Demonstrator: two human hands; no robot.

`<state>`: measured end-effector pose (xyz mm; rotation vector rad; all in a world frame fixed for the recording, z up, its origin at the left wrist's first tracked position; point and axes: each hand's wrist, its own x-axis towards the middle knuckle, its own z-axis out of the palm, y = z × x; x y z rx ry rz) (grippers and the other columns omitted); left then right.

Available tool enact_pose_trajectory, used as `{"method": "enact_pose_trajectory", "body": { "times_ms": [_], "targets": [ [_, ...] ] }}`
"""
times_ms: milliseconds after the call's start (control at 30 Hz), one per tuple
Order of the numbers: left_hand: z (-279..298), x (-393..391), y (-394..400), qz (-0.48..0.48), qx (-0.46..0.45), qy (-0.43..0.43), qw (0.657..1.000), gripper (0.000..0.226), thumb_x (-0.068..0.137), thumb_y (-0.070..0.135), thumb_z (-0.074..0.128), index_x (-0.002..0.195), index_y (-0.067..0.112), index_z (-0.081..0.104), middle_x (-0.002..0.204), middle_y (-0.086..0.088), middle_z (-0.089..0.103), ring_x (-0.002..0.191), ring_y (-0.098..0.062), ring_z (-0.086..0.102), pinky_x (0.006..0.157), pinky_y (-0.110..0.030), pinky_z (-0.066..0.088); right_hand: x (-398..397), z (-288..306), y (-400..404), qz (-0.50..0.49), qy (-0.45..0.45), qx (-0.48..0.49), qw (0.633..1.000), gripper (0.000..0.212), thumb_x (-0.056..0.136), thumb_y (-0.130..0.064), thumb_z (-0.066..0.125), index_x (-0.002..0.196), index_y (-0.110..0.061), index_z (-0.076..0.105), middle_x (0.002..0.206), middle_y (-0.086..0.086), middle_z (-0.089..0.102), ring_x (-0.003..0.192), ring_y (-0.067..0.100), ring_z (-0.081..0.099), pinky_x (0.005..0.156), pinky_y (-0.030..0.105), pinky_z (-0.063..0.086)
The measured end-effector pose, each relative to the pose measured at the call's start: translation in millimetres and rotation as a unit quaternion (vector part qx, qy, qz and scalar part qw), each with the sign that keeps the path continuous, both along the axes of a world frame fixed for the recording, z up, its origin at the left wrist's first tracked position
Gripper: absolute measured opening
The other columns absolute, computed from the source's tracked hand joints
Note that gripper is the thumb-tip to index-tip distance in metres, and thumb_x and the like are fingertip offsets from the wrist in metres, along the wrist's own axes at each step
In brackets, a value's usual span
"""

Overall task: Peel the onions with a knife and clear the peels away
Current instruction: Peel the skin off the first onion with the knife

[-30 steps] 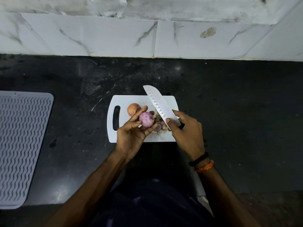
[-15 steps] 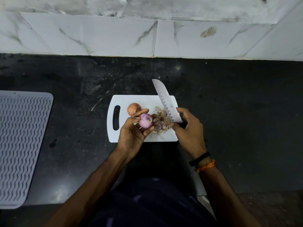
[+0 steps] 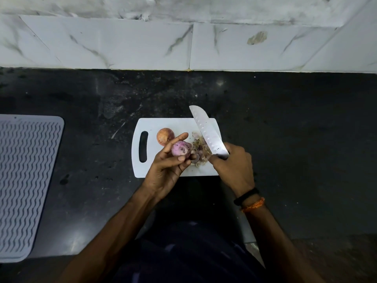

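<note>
Knife [image 3: 208, 132] blade slants from the right hand [image 3: 232, 167], tip toward the bench's back edge, over the cutting board's [image 3: 163, 124] right end. Right fingers wrap its handle. Left hand [image 3: 166, 172] fingers pinch a peeled onion [image 3: 180, 151] beside the peels [image 3: 201, 153]; an unpeeled onion [image 3: 164, 135] sits left. A ribbed mat [image 3: 26, 180] lies at the bench's left edge.

Peeled onion [image 3: 180, 150]: purple-pink, round, w/ dark specks, pinched in left hand [image 3: 165, 172] fingertips, above cutting board [image 3: 173, 124]. Unpeeled onion [image 3: 164, 136]: orange-brown, resting on board just beyond left hand. Peels [image 3: 200, 151]: pale purple scraps heaped btwn both hands. Knife [image 3: 208, 131]: dimpled blade, gripped in right hand [image 3: 232, 166], tip pointing away, over peels.
</note>
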<state>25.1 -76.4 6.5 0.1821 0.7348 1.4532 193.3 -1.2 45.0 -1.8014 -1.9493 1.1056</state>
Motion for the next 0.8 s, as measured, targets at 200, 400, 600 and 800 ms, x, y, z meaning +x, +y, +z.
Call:
{"method": "enact_pose_trajectory", "body": {
  "times_ms": [200, 400, 600, 800],
  "targets": [
    [-0.6, -1.4, -1.2, -0.006, 0.022, -0.042, 0.999, 0.094, 0.065, 0.009, 0.087, 0.146, -0.004, 0.040, 0.111, -0.021, 0.070, 0.102, -0.037, 0.071, 0.082, -0.032, 0.060, -0.7, 8.4, 6.4, -0.018, -0.004, -0.009, 1.000, 0.021, 0.075, -0.029, 0.079, 0.071, -0.024, 0.058, 0.075, -0.009, 0.063, 0.074, 0.014, 0.063, 0.055, 0.022, 0.045],
    [-1.5, -2.6, -2.8, -0.020, 0.018, -0.010, 1.000, 0.088, 0.073, 0.019, 0.087, 0.147, 0.005, 0.042, 0.124, -0.028, 0.061, 0.101, -0.035, 0.071, 0.076, -0.034, 0.060, -3.6, 8.8, 10.9, -0.023, -0.052, 0.027, 0.998, 0.029, 0.073, -0.039, 0.077, 0.067, -0.026, 0.052, 0.076, -0.002, 0.067, 0.075, 0.021, 0.066, 0.066, 0.039, 0.058],
    [-5.9, -5.3, -2.4, -0.017, 0.030, -0.003, 0.999, 0.059, 0.076, 0.025, 0.086, 0.127, 0.010, 0.059, 0.129, -0.034, 0.050, 0.086, -0.025, 0.069, 0.076, -0.028, 0.059, -1.0, 10.1, 17.1, 0.056, -0.003, 0.006, 0.998, 0.044, 0.069, -0.040, 0.085, 0.106, -0.027, 0.065, 0.096, -0.010, 0.070, 0.086, 0.012, 0.067, 0.073, 0.032, 0.057],
    [-8.8, -3.6, -0.1, -0.003, 0.016, 0.015, 1.000, 0.063, 0.073, 0.034, 0.086, 0.129, 0.012, 0.066, 0.122, -0.014, 0.065, 0.092, -0.019, 0.065, 0.080, -0.028, 0.054, -5.9, 9.9, 10.3, 0.115, 0.034, 0.019, 0.993, 0.047, 0.095, -0.062, 0.045, 0.100, -0.021, 0.067, 0.084, -0.017, 0.060, 0.079, 0.009, 0.062, 0.072, 0.028, 0.048]
  ]
}}
